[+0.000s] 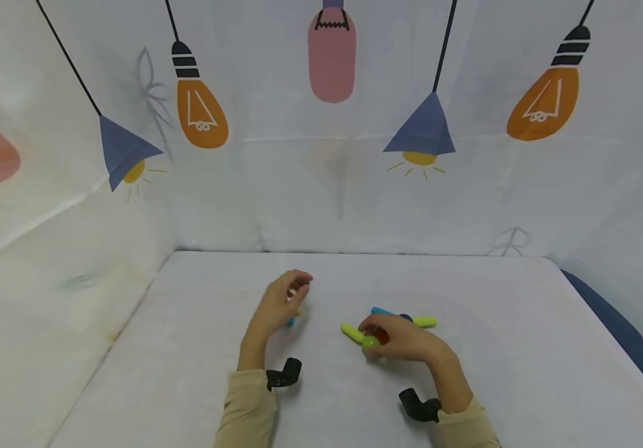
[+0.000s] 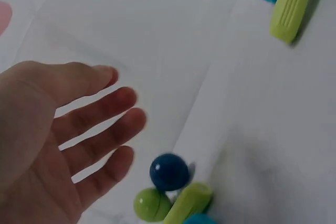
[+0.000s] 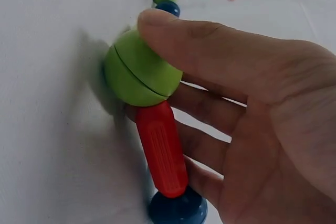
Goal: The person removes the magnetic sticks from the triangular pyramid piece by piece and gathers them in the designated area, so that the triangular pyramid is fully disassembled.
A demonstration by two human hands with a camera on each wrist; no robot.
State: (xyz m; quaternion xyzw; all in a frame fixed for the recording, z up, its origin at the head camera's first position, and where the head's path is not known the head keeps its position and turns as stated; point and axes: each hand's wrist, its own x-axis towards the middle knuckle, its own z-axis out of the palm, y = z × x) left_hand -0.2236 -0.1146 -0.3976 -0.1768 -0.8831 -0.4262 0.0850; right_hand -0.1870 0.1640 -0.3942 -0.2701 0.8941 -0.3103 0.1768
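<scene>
My right hand (image 1: 402, 339) pinches a green ball (image 3: 139, 74) with the thumb and fingers, low over the white table. A red stick (image 3: 161, 150) joins that ball to a dark blue ball (image 3: 179, 208). Beside this hand lie a lime stick (image 1: 352, 332), a second lime stick (image 1: 425, 322) and a light blue stick (image 1: 380, 310). Farther left, my left hand (image 1: 279, 303) is raised with relaxed, apart fingers and holds nothing. Near it in the left wrist view are another dark blue ball (image 2: 169, 172), a small green ball (image 2: 151, 204) and a lime stick (image 2: 188, 203).
The white table (image 1: 187, 361) ends at the back against a white curtain (image 1: 277, 199) printed with lamps and bulbs. A dark blue surface (image 1: 624, 330) shows beyond the right edge. Each wrist wears a black camera mount (image 1: 285, 373).
</scene>
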